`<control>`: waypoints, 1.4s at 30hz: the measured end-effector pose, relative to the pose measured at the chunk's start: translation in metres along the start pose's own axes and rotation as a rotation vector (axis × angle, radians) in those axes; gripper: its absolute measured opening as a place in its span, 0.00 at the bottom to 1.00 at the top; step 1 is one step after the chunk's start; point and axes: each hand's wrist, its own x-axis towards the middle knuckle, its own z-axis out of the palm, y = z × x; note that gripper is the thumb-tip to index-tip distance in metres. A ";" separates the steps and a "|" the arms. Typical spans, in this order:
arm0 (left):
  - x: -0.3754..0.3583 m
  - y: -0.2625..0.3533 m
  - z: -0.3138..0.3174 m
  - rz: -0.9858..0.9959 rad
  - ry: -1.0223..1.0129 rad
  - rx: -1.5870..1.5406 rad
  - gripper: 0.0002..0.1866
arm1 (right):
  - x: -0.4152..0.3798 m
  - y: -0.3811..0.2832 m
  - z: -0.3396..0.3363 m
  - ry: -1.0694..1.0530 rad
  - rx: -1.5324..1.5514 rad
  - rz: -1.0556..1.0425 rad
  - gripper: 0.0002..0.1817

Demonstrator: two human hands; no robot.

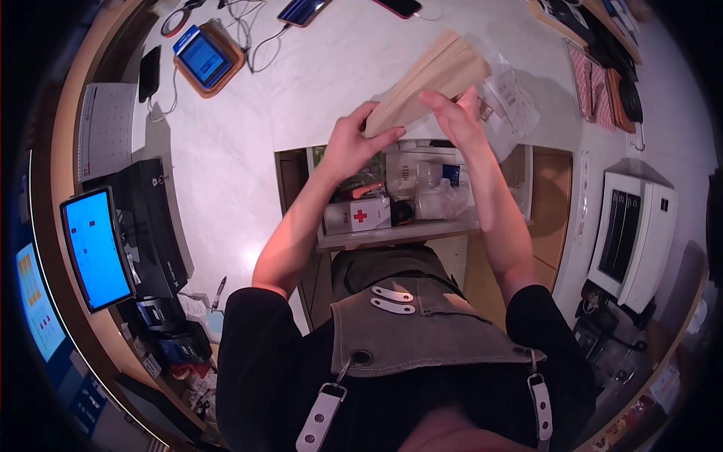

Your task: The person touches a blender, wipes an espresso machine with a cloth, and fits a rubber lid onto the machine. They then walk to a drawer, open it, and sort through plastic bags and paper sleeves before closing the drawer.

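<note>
Both hands hold a thick bundle of brown paper bags (433, 75) slantwise above the counter's near edge. My left hand (352, 143) grips its lower left end, thumb on the near side. My right hand (458, 120) is closed on its right side, thumb pointing up across the paper; some fingers are hidden. Beside the right hand lies a crumpled clear plastic wrapper (514, 102) with print on it. Under my forearms an open drawer (422, 235) holds a white box with a red cross (360, 216) and clear plastic packets (440, 200).
On the white counter (226, 151), a card terminal (205, 60) rests on a wooden stand among cables, with phones (303, 10) at the far edge. A monitor (98, 248) and black printer (154, 233) stand left. At right are a white appliance (631, 233) and checked cloth (591, 87).
</note>
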 end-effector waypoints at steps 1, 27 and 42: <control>-0.007 0.000 0.013 -0.014 0.000 -0.040 0.22 | -0.013 -0.001 0.002 0.030 0.155 -0.009 0.24; 0.003 -0.180 0.464 -0.548 -0.136 -0.730 0.26 | -0.416 0.095 -0.271 0.815 -0.072 0.392 0.31; 0.182 -0.328 0.535 -0.899 0.003 -0.164 0.30 | -0.473 0.114 -0.302 0.955 0.275 0.412 0.29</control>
